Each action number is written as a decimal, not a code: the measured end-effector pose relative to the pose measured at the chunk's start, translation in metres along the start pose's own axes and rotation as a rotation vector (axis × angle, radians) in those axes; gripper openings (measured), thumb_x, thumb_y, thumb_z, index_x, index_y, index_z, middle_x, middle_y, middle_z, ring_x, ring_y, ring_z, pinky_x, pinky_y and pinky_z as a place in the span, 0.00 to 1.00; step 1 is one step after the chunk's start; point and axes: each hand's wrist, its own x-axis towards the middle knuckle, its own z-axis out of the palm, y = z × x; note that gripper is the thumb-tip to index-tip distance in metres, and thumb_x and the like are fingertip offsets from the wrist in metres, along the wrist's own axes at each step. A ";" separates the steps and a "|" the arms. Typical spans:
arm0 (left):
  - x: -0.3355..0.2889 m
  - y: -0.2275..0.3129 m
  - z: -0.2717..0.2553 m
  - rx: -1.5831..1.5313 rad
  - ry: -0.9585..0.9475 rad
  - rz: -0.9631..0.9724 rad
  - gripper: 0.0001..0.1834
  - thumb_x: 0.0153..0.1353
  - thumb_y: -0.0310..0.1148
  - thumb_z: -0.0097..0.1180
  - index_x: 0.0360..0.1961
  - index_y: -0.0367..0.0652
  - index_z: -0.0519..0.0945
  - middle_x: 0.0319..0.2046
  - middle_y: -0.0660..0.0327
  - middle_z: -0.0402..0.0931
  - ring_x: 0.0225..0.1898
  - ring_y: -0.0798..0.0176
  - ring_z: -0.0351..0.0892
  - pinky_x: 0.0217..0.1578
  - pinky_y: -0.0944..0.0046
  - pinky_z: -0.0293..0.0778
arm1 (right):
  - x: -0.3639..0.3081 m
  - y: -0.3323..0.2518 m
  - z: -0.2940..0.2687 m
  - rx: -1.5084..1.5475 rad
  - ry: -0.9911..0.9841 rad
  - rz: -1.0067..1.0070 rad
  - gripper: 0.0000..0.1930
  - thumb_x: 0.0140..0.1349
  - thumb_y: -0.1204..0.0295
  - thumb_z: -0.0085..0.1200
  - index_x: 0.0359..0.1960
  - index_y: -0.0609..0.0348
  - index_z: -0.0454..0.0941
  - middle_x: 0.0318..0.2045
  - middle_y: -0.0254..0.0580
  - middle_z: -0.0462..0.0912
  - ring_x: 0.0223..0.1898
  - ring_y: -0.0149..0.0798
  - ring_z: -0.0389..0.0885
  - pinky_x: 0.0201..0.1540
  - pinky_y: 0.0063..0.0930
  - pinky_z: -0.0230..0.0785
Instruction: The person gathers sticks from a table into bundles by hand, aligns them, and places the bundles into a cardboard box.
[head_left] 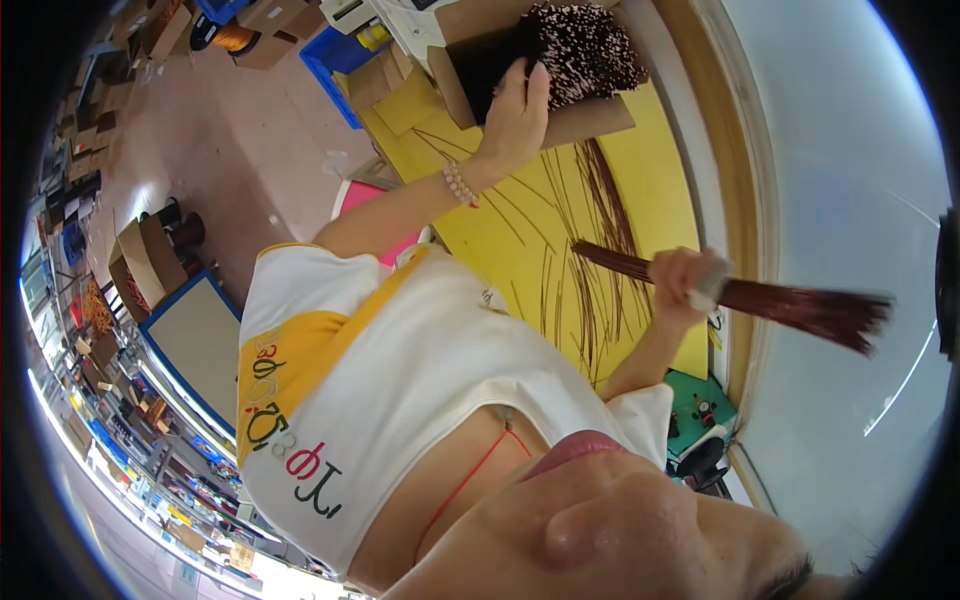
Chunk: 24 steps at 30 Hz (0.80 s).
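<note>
The bundle [790, 303] of brown wires is gripped by the right hand [676, 280], fingers wrapped round it beside a pale band [711, 282], at the right side of the table [655, 170]. By its frayed right end the table's edge is overshot and the rail [748, 150] crossed; whether the panel [850, 150] is touched cannot be told. At the far end, the left hand [517, 112] is held over the box [590, 122], fingers bent at the dark wires [592, 55] packed inside; whether any are pinched cannot be told. Reach there is bounded by the box's raised walls. Between the hands, yellow surface is left bare in patches, but the middle is crossed by loose wires [600, 190]. Beyond the left edge, open floor [250, 130] is seen, with a blue bin [330, 75] placed beside the far end. The near right corner is taken up by a green mat [690, 400].
</note>
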 end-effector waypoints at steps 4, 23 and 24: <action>-0.014 0.005 -0.007 -0.062 -0.103 0.070 0.35 0.69 0.53 0.30 0.59 0.28 0.62 0.55 0.38 0.66 0.57 0.38 0.65 0.58 0.53 0.59 | 0.058 -0.066 0.042 -0.058 -0.107 -0.278 0.21 0.66 0.51 0.43 0.20 0.50 0.60 0.11 0.27 0.61 0.10 0.25 0.56 0.14 0.21 0.50; -0.017 -0.024 -0.001 -0.040 -0.235 0.255 0.16 0.68 0.35 0.39 0.48 0.33 0.65 0.37 0.41 0.70 0.40 0.38 0.70 0.41 0.47 0.67 | 0.202 0.130 0.106 -0.464 -0.145 -0.127 0.09 0.57 0.74 0.58 0.37 0.60 0.72 0.32 0.36 0.76 0.34 0.28 0.73 0.38 0.23 0.66; -0.014 -0.021 0.000 -0.064 -0.136 0.293 0.16 0.68 0.35 0.39 0.48 0.32 0.65 0.36 0.42 0.71 0.39 0.38 0.71 0.41 0.47 0.67 | 0.199 0.116 0.107 -0.553 -0.173 -0.083 0.15 0.54 0.74 0.62 0.42 0.60 0.73 0.38 0.35 0.77 0.42 0.31 0.74 0.48 0.25 0.66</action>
